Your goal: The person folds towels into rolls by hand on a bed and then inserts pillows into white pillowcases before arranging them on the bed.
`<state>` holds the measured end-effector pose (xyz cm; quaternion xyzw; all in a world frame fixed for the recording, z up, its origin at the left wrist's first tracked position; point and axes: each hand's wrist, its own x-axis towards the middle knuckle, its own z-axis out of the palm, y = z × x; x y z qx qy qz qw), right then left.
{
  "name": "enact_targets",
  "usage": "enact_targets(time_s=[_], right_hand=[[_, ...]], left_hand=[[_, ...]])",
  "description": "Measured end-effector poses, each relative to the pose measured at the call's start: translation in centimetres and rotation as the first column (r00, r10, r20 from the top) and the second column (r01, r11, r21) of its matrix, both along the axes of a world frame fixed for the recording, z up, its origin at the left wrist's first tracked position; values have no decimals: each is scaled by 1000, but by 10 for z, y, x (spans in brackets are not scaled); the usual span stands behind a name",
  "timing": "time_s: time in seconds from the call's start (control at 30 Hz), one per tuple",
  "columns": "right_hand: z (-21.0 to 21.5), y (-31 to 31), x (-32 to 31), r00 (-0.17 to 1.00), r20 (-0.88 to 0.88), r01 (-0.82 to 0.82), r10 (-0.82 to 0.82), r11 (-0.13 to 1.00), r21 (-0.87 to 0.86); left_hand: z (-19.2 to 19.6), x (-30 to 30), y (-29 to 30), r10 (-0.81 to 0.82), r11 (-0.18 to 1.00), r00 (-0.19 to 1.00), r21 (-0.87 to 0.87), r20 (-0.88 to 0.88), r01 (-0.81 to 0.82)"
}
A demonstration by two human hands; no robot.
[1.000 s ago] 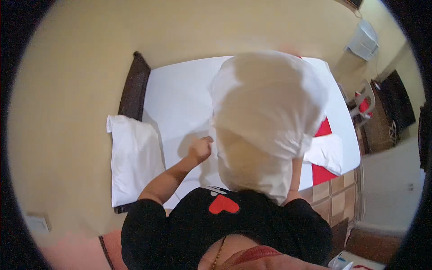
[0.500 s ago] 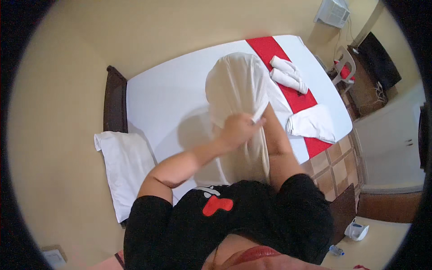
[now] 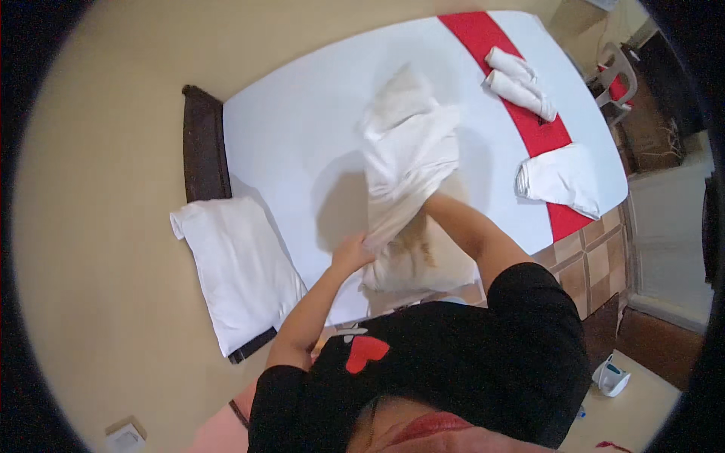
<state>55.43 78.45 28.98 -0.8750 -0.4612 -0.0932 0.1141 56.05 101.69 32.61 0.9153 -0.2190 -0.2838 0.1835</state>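
A white pillowcase (image 3: 411, 147) partly covers a cream pillow (image 3: 445, 260) in front of my body. The pillow's near end is bare and shows a brown stain. At the left edge of the case's opening, my left hand (image 3: 353, 255) is closed on the gathered cloth. My right forearm reaches in from the right under the case's edge. The cloth hides my right hand, so its fingers do not show. The far end of the pillowcase narrows to a crumpled corner above the bed.
A white-sheeted bed (image 3: 294, 113) bears a red runner (image 3: 521, 113), rolled white towels (image 3: 521, 92) and folded white cloth (image 3: 563, 181). A white pillow (image 3: 242, 264) lies by the dark headboard (image 3: 205, 143). A plastic chair (image 3: 615, 83) stands past the bed's foot.
My left hand has moved left and nearer my body, pulling the case's edge sideways. The bare, stained end of the pillow now shows. My right hand remains hidden in the cloth.
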Motion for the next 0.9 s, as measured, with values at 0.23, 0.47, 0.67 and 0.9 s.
enact_targets(time_s=[0.23, 0.47, 0.67, 0.9], right_hand=[[-61, -83, -64, 739, -451, 642, -500, 726, 247], [-119, -117, -43, -131, -953, 991, 272, 23, -130], [-38, -33, 1, 533, -828, 772, 174, 299, 561], [29, 53, 21, 237, -967, 832, 92, 495, 251]], left_hand=[[-35, 13, -44, 155, 988, 894, -86, 420, -131], [-39, 44, -150, -570, 746, 756, -185, 321, 640], [31, 95, -177, -445, 821, 800, -174, 403, 544], [33, 149, -133, -520, 847, 596, 459, 612, 267]])
